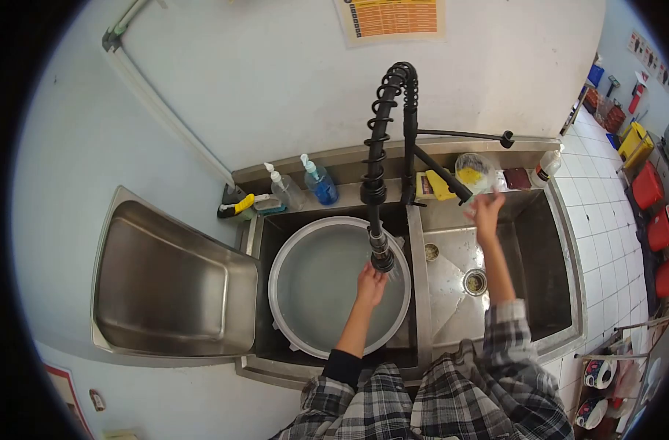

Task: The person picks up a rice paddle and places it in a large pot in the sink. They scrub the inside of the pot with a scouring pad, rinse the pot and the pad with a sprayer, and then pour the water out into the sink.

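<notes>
My left hand [371, 286] is just under the black spray head [381, 258] of the spring faucet, fingers apart and holding nothing. Water seems to run beside it into a large round metal pot [278, 293], filled with cloudy water, in the left basin. Over the back of the right basin [451, 312], my right hand [485, 213] is raised with its fingers spread, slightly blurred. Close to it are a black faucet lever [460, 192] and a clear round container [475, 170] with something yellow inside.
Two pump bottles, one clear [284, 189] and one blue [321, 183], stand behind the pot beside a yellow-handled brush [237, 206]. A yellow sponge [440, 185], a dark red pad [517, 178] and a white bottle [547, 167] line the right ledge. A deep metal pan [166, 286] leans at left.
</notes>
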The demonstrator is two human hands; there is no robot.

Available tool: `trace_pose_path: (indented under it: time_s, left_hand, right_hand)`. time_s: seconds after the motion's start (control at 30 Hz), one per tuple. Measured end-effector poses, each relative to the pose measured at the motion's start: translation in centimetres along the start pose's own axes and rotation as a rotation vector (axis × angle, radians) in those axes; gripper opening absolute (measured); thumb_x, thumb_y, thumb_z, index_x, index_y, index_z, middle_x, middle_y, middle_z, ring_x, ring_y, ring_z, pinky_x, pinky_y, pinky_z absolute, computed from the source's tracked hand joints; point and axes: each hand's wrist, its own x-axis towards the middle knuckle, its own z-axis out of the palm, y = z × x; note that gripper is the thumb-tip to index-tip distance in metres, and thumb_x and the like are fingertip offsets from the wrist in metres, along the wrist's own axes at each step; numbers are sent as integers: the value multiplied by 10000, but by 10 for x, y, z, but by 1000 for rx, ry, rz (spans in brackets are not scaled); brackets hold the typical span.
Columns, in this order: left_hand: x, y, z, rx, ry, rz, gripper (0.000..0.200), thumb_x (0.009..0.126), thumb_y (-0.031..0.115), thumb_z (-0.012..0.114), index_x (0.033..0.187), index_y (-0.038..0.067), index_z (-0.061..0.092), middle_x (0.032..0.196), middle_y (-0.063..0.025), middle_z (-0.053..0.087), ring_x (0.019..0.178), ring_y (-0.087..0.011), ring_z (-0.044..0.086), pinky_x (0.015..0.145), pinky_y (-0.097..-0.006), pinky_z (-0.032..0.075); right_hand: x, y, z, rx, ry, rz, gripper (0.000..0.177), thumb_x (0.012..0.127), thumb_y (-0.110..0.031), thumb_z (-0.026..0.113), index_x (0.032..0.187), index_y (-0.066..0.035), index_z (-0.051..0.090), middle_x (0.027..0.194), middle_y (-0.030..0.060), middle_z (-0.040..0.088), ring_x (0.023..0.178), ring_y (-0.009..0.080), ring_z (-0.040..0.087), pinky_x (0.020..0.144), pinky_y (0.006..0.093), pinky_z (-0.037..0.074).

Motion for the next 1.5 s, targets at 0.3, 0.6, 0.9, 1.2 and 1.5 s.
trace_pose_path:
  time_s: [0.3,0.6,0.9,1.2,1.5]
  left_hand:
    - [-137,2,-101,1861,-142,-311,554,806,393,622,1197,20,503,1009,-196,625,947,-315,604,847,-391,461]
    - [-169,-25,-98,2341,-49,-209,322,759,69,557,1079,105,568,968,-140,630,917,-318,605,762,-421,495]
    - [-167,-27,-106,2312,-88,-104,367,771,53,547,1114,181,573,1031,-142,617,969,-331,588,800,-425,479]
    - [-169,-34,-134,2255,-88,61,460,744,50,562,1172,218,544,1087,-139,591,1024,-329,551,855,-431,438]
    - [-161,-42,-145,2278,-79,132,350,866,175,443,1193,261,531,1134,-124,574,1006,-342,560,841,-445,449]
  right_hand:
    - [-255,113,37,-561,-821,-342,415,698,42,491,1103,-40,461,982,168,581,917,342,588,735,385,481]
    - [-269,179,46,-1130,-1531,-123,576,623,-111,648,1151,-97,418,975,136,624,910,293,606,824,448,430]
    - [-115,122,60,90,-288,144,475,804,66,461,1200,-89,251,868,156,586,699,220,615,631,331,545]
    - [0,104,104,194,-112,-104,490,862,25,489,1238,-118,208,799,150,576,582,178,584,544,303,521]
    - [-105,81,97,-523,-249,-248,452,834,53,423,1258,49,268,874,125,574,772,208,594,718,310,483]
